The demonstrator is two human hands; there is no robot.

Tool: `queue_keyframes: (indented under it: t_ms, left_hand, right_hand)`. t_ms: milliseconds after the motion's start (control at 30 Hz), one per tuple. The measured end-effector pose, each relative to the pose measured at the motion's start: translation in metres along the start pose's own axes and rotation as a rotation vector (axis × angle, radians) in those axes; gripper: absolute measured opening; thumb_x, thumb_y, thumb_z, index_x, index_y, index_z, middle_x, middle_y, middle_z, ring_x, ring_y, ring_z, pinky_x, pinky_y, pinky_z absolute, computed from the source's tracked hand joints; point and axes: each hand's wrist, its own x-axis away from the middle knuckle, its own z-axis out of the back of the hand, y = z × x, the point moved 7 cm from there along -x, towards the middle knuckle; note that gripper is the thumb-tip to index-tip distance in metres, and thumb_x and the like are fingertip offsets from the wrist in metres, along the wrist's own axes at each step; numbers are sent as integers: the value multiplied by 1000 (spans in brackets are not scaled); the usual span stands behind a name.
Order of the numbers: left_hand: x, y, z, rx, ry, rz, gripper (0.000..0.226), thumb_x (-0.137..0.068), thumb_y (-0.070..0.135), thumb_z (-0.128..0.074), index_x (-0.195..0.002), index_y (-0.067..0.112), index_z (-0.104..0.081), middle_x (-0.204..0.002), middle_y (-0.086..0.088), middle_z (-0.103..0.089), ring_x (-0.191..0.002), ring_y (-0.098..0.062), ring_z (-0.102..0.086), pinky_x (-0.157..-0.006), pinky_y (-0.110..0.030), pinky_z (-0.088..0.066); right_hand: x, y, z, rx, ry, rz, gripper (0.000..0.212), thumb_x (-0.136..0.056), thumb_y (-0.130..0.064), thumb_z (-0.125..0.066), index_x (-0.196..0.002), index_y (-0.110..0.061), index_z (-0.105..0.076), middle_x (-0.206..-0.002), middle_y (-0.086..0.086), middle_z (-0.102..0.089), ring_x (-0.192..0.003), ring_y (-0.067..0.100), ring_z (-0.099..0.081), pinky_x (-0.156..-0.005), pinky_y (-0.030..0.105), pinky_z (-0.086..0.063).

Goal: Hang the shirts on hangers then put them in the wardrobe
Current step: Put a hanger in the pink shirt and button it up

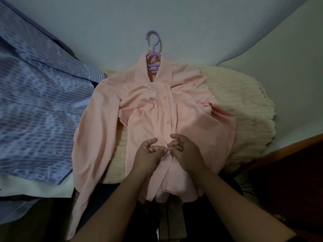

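One soft pink long-sleeved button shirt (pixel 148 119) of smooth, lightly creased cloth lies front-up on a cream blanket (pixel 244 109) with a thick ribbed, fluffy weave. Inside its collar sits one lilac plastic hanger (pixel 153 62), its curved hook pointing away toward the pale wall (pixel 174 18) and its notched neck showing in the open V of the collar. Two round pink buttons are visible along the placket above the hands. The left hand (pixel 148 151) and the right hand (pixel 186 152) meet at the middle of the placket, low on the shirt: the fingers (pixel 172 148) of both are curled and pinch the two front edges of the cloth together at one spot, thumbs raised above. The shirt's one long sleeve trails down off the near edge on the left. Just beside it, to the left, lies one blue and white striped shirt (pixel 40 102) of thin woven cotton, spread flat and partly overlapping a white sheet (pixel 35 187). A dark reddish wooden edge (pixel 279 154) runs at the right.
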Motion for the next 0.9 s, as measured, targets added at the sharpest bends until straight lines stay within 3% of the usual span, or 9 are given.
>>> queue_keyframes:
  t_ms: [167, 300, 467, 633, 700, 767, 833, 900]
  left_hand:
    - [-1, -4, 2, 55, 17, 29, 51, -82, 0, -70, -128, 6, -48, -91, -11, -74, -88, -24, -71, -91, -41, -54]
    - [-1, -6, -4, 276, -22, 152, 40, -86, -6, -63, -123, -1, -50, -90, -16, -72, -70, -16, -71, -65, -25, -59]
    - [-3, 0, -4, 235, -69, 242, 43, -85, -3, -66, -125, -3, -50, -88, -14, -72, -68, -15, -71, -63, -25, -59]
    - [-2, 29, 6, -74, 43, 13, 31, -88, -3, -63, -116, 7, -55, -84, -11, -67, -61, -14, -63, -55, -27, -53]
    - [-7, 44, 12, -196, 86, -125, 26, -88, 7, -65, -114, 12, -62, -81, 0, -66, -64, -14, -60, -59, -31, -51]
    - [-14, 64, 15, -371, 126, -222, 20, -89, 18, -66, -108, 23, -64, -88, 15, -66, -74, -5, -63, -66, -24, -54]
    - [-25, 79, 13, -454, 139, -256, 21, -89, 25, -66, -107, 32, -60, -94, 24, -62, -85, 3, -61, -71, -16, -53]
    - [-41, 91, 12, -463, 153, -269, 19, -88, 29, -67, -103, 37, -59, -96, 25, -62, -89, 2, -62, -77, -20, -55]
  right_hand:
    - [-5, 9, 2, -115, 72, -73, 40, -81, 10, -62, -96, -26, -55, -80, 5, -66, -78, 9, -64, -74, 11, -48]
    - [-5, 9, 0, -85, 67, -61, 36, -81, 9, -62, -95, -23, -55, -79, 3, -63, -74, 6, -61, -74, 10, -46]
    - [-6, 6, -3, 53, 62, -9, 28, -83, 3, -61, -102, -18, -60, -84, 4, -63, -79, 13, -59, -78, 16, -46]
    - [-12, -8, -1, 320, 47, 134, 25, -88, -1, -58, -110, -5, -69, -103, 7, -63, -94, 7, -50, -81, -4, -29]
    - [-18, -15, -1, 388, 31, 173, 27, -89, -3, -57, -114, -6, -67, -104, 9, -60, -93, 7, -46, -80, -5, -26]
    - [-27, -18, 2, 367, 47, 149, 28, -89, -6, -58, -116, -9, -67, -103, 6, -57, -92, 8, -48, -78, -5, -28]
    - [-40, -22, 10, 295, 88, 104, 27, -88, -7, -61, -114, -12, -68, -100, -2, -55, -88, 5, -51, -76, -4, -31]
    - [-57, -27, 16, 255, 112, 86, 25, -86, -9, -64, -110, -16, -69, -93, -13, -52, -79, -1, -52, -73, -3, -34]
